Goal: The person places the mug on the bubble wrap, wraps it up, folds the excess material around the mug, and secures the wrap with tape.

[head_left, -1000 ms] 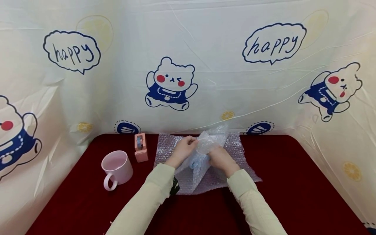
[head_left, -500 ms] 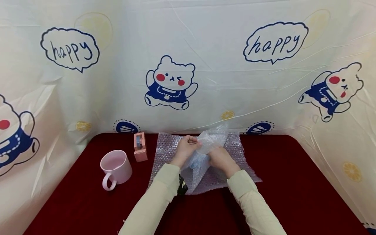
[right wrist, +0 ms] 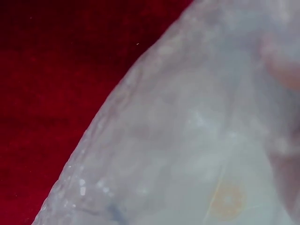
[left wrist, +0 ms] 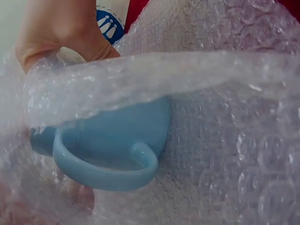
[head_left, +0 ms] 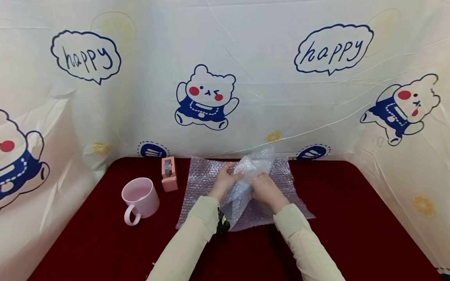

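A light-blue mug (left wrist: 117, 131) lies on its side, partly covered by a sheet of bubble wrap (head_left: 202, 171); its handle shows at the open fold in the left wrist view. My left hand (head_left: 226, 181) grips the wrapped mug from the left, thumb over the folded wrap. On the other side, my right hand (head_left: 266, 189) pinches the folded wrap with curled fingers. A loose corner of the wrap stands up behind both hands. In the right wrist view, blurred bubble wrap (right wrist: 154, 131) covers most of the scene.
To the left, a pink mug (head_left: 141, 199) stands upright with its handle facing me. Behind it is a pink tape dispenser (head_left: 170, 177) with a roll of tape. A dark red cloth (head_left: 351, 218) covers the table, and a printed curtain (head_left: 267, 97) hangs around it.
My left hand has shifted slightly right, its thumb coming down onto the folded wrap. The blue mug, visible at the fold earlier in the head view, is now mostly covered there. My right hand stays nearly still.
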Demonstrator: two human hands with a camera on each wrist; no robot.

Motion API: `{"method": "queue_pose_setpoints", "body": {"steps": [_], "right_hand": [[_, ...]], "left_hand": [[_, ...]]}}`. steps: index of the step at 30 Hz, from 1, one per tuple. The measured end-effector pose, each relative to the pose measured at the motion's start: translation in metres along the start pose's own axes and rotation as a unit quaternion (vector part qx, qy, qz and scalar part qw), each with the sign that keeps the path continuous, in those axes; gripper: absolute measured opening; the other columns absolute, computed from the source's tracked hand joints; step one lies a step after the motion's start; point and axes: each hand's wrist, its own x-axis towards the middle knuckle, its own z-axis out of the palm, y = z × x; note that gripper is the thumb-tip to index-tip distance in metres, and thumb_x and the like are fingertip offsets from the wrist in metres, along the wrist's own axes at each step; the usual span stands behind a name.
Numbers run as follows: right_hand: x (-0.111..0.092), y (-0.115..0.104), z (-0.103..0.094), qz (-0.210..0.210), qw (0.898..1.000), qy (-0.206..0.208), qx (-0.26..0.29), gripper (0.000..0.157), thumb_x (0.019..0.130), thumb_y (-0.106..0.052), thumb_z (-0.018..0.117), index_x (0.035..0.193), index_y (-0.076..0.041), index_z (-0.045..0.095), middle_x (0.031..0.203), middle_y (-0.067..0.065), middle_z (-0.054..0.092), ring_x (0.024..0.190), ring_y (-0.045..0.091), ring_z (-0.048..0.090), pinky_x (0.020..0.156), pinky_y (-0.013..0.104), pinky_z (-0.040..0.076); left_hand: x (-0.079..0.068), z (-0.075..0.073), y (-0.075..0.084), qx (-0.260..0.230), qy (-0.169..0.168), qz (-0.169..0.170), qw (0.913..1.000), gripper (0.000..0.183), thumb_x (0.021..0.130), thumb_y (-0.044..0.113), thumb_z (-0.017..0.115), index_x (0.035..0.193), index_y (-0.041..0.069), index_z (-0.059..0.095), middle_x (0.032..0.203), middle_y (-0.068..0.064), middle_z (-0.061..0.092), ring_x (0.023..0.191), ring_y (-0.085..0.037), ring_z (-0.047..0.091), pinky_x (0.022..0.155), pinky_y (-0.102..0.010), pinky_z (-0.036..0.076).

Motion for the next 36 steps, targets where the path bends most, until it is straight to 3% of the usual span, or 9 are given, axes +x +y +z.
{"method": "queue_pose_setpoints", "body": {"steps": [10,14,18,21,24,28,31,33,36], "right_hand": [[-0.002,0.000,0.002,0.004,1.000,-0.006,0.019,0.025,0.063,-0.005,0.080,0.086,-0.003,0.073,0.099,0.012,0.073,0.106,0.033,0.061,0.105,0.049,0.038],[-0.004,-0.002,0.001,0.007,1.000,-0.005,0.005,0.031,0.066,-0.007,0.080,0.094,0.000,0.071,0.113,0.014,0.068,0.117,0.037,0.053,0.108,0.050,0.034],[-0.005,-0.004,0.003,0.026,0.999,0.001,-0.029,0.016,0.067,-0.011,0.079,0.078,-0.002,0.072,0.122,0.017,0.062,0.125,0.037,0.046,0.109,0.050,0.032],[-0.006,-0.007,0.007,0.038,0.997,0.022,-0.059,0.017,0.066,-0.013,0.081,0.064,-0.003,0.068,0.126,0.023,0.057,0.127,0.040,0.044,0.108,0.051,0.034],[-0.009,-0.007,0.010,0.064,0.995,0.058,-0.051,0.031,0.064,-0.016,0.084,0.083,0.001,0.066,0.132,0.026,0.050,0.127,0.041,0.043,0.107,0.052,0.035],[-0.014,-0.004,0.015,0.098,0.991,0.087,0.015,0.056,0.062,-0.017,0.087,0.105,0.001,0.057,0.134,0.026,0.046,0.123,0.043,0.045,0.100,0.054,0.041],[-0.016,0.001,0.017,0.114,0.984,0.086,0.103,0.058,0.062,-0.010,0.086,0.110,0.002,0.055,0.134,0.027,0.046,0.120,0.046,0.047,0.095,0.055,0.045],[-0.016,0.005,0.017,0.124,0.973,0.086,0.175,0.058,0.062,-0.001,0.083,0.112,0.004,0.055,0.134,0.028,0.046,0.119,0.049,0.047,0.094,0.057,0.046],[-0.014,0.010,0.015,0.142,0.949,0.098,0.263,0.053,0.062,0.013,0.067,0.114,0.006,0.057,0.132,0.029,0.048,0.118,0.049,0.049,0.094,0.057,0.047]], "left_hand": [[0.000,-0.007,-0.001,0.000,-0.046,-0.061,0.9971,0.060,0.088,0.023,0.069,0.138,0.000,0.045,0.135,-0.020,0.052,0.122,-0.034,0.053,0.104,-0.043,0.043],[-0.001,-0.006,0.000,-0.011,-0.036,-0.062,0.9974,0.060,0.086,0.018,0.071,0.137,-0.001,0.046,0.133,-0.021,0.053,0.119,-0.034,0.054,0.102,-0.042,0.045],[-0.001,-0.004,0.002,-0.016,-0.028,-0.054,0.9980,0.056,0.085,0.013,0.070,0.134,-0.003,0.049,0.129,-0.022,0.056,0.114,-0.032,0.056,0.098,-0.041,0.047],[0.001,-0.004,0.002,-0.007,-0.020,-0.055,0.9983,0.053,0.084,0.011,0.070,0.132,-0.003,0.051,0.126,-0.021,0.057,0.109,-0.030,0.058,0.096,-0.039,0.048],[0.002,-0.004,0.001,-0.002,-0.012,-0.059,0.9982,0.051,0.083,0.008,0.070,0.130,-0.002,0.053,0.123,-0.020,0.059,0.105,-0.027,0.058,0.093,-0.038,0.049],[0.003,-0.004,0.000,0.007,-0.009,-0.055,0.9984,0.049,0.082,0.003,0.068,0.128,-0.003,0.054,0.121,-0.021,0.059,0.100,-0.025,0.058,0.090,-0.037,0.050],[0.004,-0.002,-0.001,0.018,-0.005,-0.052,0.9985,0.048,0.081,0.001,0.065,0.128,-0.003,0.053,0.121,-0.021,0.059,0.100,-0.024,0.057,0.090,-0.035,0.049],[0.005,0.000,-0.001,0.029,0.003,-0.047,0.9985,0.048,0.080,0.000,0.063,0.127,-0.004,0.054,0.120,-0.021,0.059,0.100,-0.024,0.057,0.089,-0.035,0.049],[0.004,0.003,0.001,0.041,0.014,-0.039,0.9983,0.048,0.078,-0.002,0.061,0.126,-0.004,0.055,0.118,-0.021,0.060,0.099,-0.024,0.057,0.088,-0.034,0.049]]}}
